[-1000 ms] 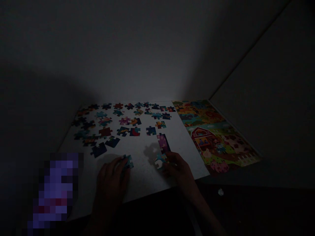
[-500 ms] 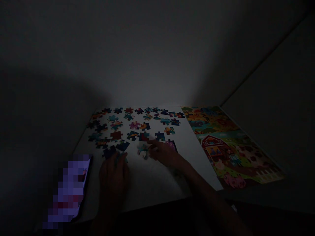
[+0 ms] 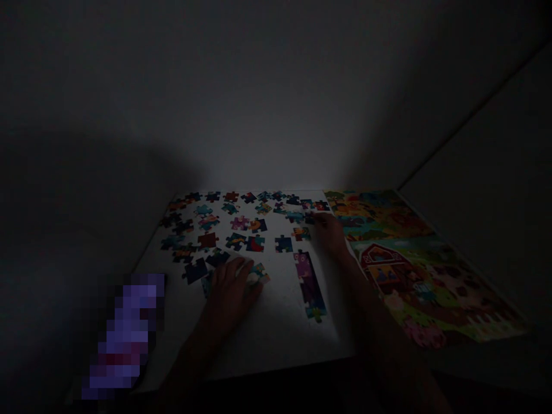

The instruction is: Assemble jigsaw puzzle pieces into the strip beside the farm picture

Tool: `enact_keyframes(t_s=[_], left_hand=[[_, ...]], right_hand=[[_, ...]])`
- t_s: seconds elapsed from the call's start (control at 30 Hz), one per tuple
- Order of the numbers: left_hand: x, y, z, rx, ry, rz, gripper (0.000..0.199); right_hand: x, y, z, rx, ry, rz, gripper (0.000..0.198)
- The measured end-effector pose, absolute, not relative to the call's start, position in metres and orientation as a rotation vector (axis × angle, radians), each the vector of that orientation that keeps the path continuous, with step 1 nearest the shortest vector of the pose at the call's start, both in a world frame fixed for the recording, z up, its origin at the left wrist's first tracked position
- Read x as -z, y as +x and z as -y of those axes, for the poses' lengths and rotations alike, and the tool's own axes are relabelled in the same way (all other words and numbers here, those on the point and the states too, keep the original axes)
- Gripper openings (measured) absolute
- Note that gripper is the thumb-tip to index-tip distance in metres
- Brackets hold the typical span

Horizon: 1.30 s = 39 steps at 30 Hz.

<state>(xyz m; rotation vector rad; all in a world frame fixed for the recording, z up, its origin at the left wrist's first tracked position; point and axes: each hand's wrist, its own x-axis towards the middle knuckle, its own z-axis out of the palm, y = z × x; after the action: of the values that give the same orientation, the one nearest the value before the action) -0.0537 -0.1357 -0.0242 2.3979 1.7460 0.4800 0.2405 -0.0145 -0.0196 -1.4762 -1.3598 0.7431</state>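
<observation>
My left hand (image 3: 233,284) rests low over the white table, its thumb and index finger closed about a teal and white puzzle piece (image 3: 259,272). Part of that piece is hidden by the fingers. Farther off to the right, my right hand (image 3: 328,231) pinches the edge of a dark blue puzzle piece (image 3: 309,218). Below it lies a joined strip of puzzle pieces (image 3: 309,282), purple at the top and dark blue lower down. Many loose puzzle pieces (image 3: 207,240) are spread over the left and far parts of the table.
Two finished-looking picture panels, one with jungle animals (image 3: 366,210) and one with a farm barn (image 3: 414,287), lie along the right side. A lit phone (image 3: 125,333), its screen blurred, is at the left front. A pale wall (image 3: 259,115) rises behind the table (image 3: 267,333). The light is dim.
My right hand has left the teal and white piece and reached away to the dark blue one. My left hand has moved right to the teal and white piece. The purple strip is uncovered.
</observation>
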Motion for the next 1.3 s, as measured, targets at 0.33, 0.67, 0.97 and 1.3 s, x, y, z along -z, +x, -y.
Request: enact_keyframes(t_s=[0.33, 0.67, 0.97, 1.3], left_hand=[[0.025, -0.069, 0.094, -0.389, 2.529, -1.47, 0.045], [0.051, -0.076, 0.091, -0.584, 2.591, -1.518, 0.047], [0.044, -0.08, 0.087, -0.456, 2.675, -1.481, 0.047], [0.042, -0.073, 0.088, -0.618, 2.677, -1.492, 0.034]], right_hand=[[0.043, 0.253, 0.005, -0.344, -1.672, 1.581, 0.033], [0.042, 0.245, 0.011, -0.264, -1.737, 1.827, 0.033], [0.051, 0.243, 0.012, -0.137, -1.806, 1.753, 0.036], [0.025, 0.245, 0.018, -0.544, -1.675, 1.831, 0.034]])
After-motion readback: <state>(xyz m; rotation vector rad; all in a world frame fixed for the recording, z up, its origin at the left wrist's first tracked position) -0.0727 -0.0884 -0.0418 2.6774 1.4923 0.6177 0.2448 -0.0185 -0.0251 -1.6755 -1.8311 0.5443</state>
